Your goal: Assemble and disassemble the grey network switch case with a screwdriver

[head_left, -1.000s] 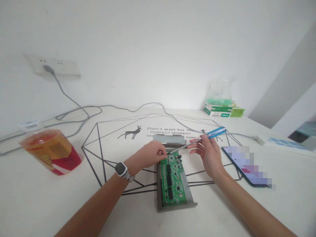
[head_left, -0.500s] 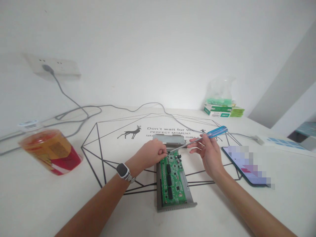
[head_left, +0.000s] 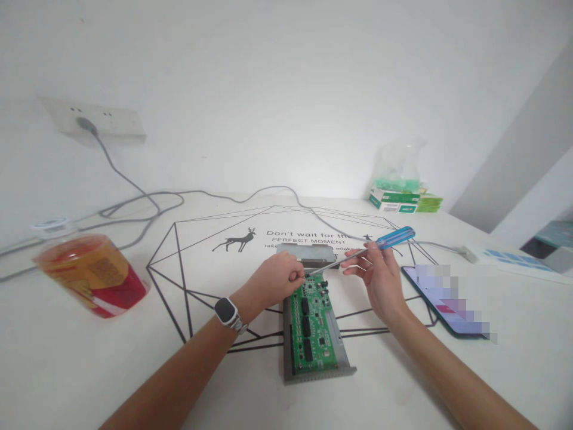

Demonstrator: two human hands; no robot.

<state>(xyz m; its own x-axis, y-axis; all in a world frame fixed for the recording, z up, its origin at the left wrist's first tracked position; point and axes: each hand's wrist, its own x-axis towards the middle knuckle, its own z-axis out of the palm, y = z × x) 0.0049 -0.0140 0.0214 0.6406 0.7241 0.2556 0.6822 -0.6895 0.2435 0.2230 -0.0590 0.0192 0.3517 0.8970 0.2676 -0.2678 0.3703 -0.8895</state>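
A green circuit board [head_left: 320, 325] lies in a grey metal casing [head_left: 344, 358] on the white table. My right hand [head_left: 378, 275] holds a screwdriver [head_left: 394, 237] with a clear blue handle, thumb and fingers near where handle meets shaft. Its long shaft slants down to the left, and the tip is at the board's far end. My left hand [head_left: 280, 278], with a watch on the wrist, is closed at the board's far left corner. Its fingertips are pinched near the screwdriver tip; whatever they hold is too small to make out. Behind the board sits a grey metal piece [head_left: 308, 254].
A plastic cup [head_left: 94, 275] with a red and yellow label stands at left. To the right lies a phone [head_left: 447, 304]. A grey cable [head_left: 277, 187] runs along the back from a wall socket [head_left: 116, 122]. Small boxes [head_left: 394, 200] with a plastic bag are at back right.
Almost nothing differs. My left wrist has shifted very slightly, while the screwdriver and both hands keep practically the same positions at the board's far end.
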